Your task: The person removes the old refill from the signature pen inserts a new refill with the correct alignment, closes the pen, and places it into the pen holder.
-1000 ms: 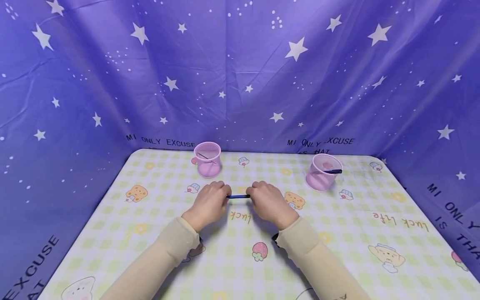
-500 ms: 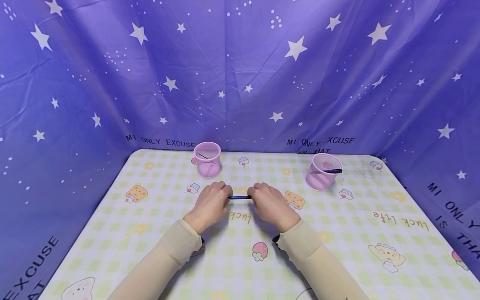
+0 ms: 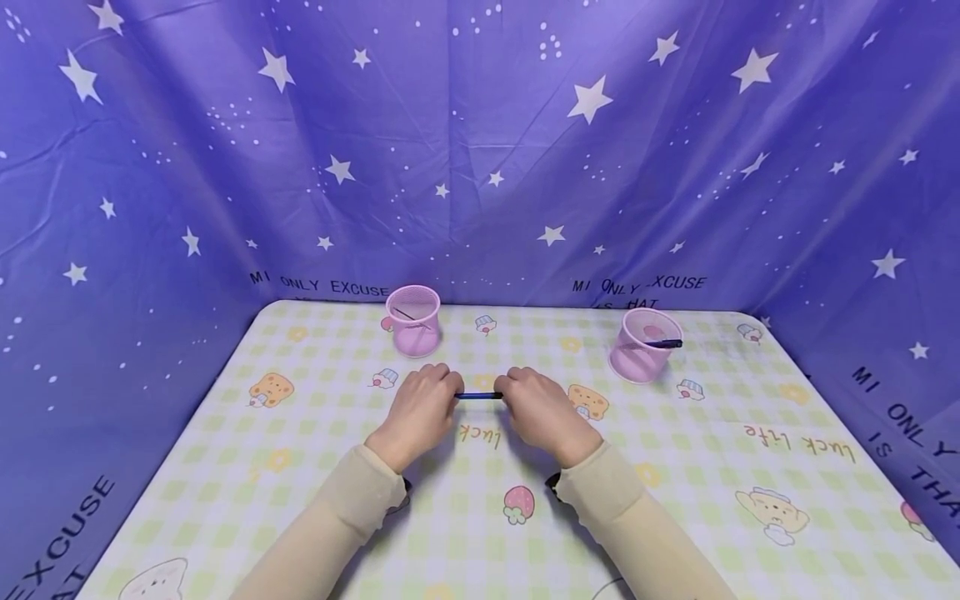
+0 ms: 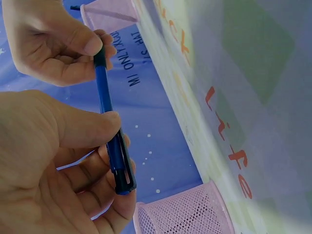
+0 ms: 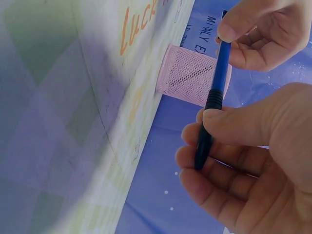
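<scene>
A blue pen (image 3: 480,396) with dark ends is held level between both hands above the table. My left hand (image 3: 423,408) pinches its clip end between thumb and fingers, as the left wrist view shows with the black clip (image 4: 127,170). At the other end, my right hand (image 3: 542,410) pinches the dark ribbed grip (image 5: 213,100) close to the tip. Beyond the left hand stands a pink mesh pen cup (image 3: 415,323) with a thin dark stick inside. Another pink mesh cup (image 3: 643,348), farther right, has a dark pen (image 3: 664,343) leaning out over its rim.
A green-checked tablecloth (image 3: 225,500) with cartoon prints covers the table. Its far edge meets a purple star-patterned curtain (image 3: 480,167), which also hangs along both sides. Both cups stand toward the back of the table.
Both hands shift very slightly to the right and then stay nearly still, still holding the pen. The cups stay where they are; the head view moves a little.
</scene>
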Action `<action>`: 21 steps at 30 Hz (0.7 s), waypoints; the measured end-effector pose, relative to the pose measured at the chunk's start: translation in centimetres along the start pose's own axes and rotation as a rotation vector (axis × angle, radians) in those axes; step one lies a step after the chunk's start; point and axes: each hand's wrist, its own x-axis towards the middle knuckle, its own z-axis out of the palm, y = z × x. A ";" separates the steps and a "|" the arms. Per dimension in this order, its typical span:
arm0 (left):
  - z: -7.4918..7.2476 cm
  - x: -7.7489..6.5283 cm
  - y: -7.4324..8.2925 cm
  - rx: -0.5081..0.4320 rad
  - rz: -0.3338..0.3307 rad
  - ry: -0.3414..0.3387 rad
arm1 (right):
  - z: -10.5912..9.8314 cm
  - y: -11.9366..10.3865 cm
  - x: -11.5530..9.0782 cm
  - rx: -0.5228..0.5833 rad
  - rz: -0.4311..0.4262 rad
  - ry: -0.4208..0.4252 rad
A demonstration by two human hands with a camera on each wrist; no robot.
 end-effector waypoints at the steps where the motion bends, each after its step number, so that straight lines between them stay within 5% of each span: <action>1: 0.0 0.0 0.0 0.001 -0.001 0.002 | 0.0 0.0 0.0 0.002 0.000 0.002; 21: 0.3 -0.3 0.0 0.001 0.028 0.023 | -0.3 0.0 -0.2 0.054 0.034 -0.039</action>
